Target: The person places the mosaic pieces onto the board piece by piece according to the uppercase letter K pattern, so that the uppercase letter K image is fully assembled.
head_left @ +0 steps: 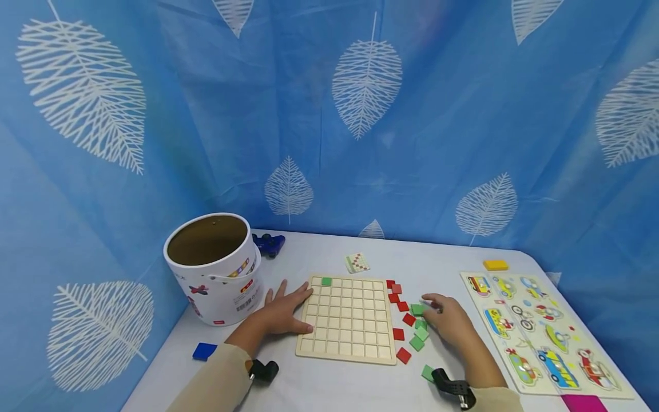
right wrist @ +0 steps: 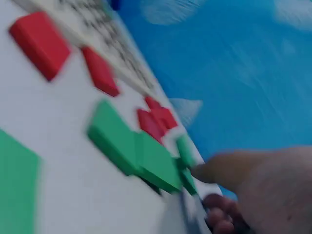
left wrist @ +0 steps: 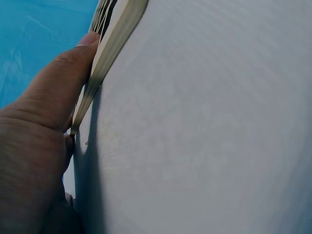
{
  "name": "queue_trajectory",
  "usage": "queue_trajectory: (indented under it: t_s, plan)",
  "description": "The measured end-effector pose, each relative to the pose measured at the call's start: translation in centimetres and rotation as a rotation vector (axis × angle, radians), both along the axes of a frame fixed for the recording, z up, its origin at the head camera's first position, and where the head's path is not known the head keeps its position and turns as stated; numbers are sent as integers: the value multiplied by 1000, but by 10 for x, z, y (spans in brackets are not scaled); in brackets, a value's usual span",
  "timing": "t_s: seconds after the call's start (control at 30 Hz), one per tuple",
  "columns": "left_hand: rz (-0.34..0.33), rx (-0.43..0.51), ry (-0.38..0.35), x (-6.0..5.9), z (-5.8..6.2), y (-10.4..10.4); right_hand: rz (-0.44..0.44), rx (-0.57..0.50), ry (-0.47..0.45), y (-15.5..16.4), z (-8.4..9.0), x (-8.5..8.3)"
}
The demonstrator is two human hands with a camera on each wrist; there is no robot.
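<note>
My left hand [head_left: 282, 313] flat, fingers spread, pressing pale wooden grid board [head_left: 349, 319] edge; right hand [head_left: 449, 320] fingers curled, fingertips touching green square tile [head_left: 417, 309].

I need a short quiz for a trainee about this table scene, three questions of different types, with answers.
1. True or false: the grid board is full of tiles.
2. Which hand touches the board's edge? A) left B) right
3. Fill in: the only tile in the board is ____.

Key:
1. False; one green tile sits in it.
2. A; the left hand rests against it, while the right hand reaches the loose green tiles.
3. Green.
</note>
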State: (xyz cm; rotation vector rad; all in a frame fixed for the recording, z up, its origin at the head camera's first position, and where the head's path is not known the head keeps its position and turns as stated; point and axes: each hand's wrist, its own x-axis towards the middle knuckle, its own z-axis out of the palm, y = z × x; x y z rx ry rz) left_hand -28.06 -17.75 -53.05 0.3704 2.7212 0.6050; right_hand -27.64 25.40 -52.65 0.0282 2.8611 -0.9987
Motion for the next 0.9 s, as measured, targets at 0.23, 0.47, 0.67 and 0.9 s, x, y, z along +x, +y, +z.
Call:
queue_trajectory:
  t_s: [0.23,0.47,0.67,0.9]
  plan:
    - [1,16,7,1,1,-1,103,-18,26,5,-11,0]
    - [3,4,6,2,0,-2,40,11,56,-2,-14,3]
    - [-7,-5,7,0,-1,-2,-77,-65,88,-28,-2,5]
    - [-7,-4,4,-1,-2,-2,78,-188,132,-130,12,-2]
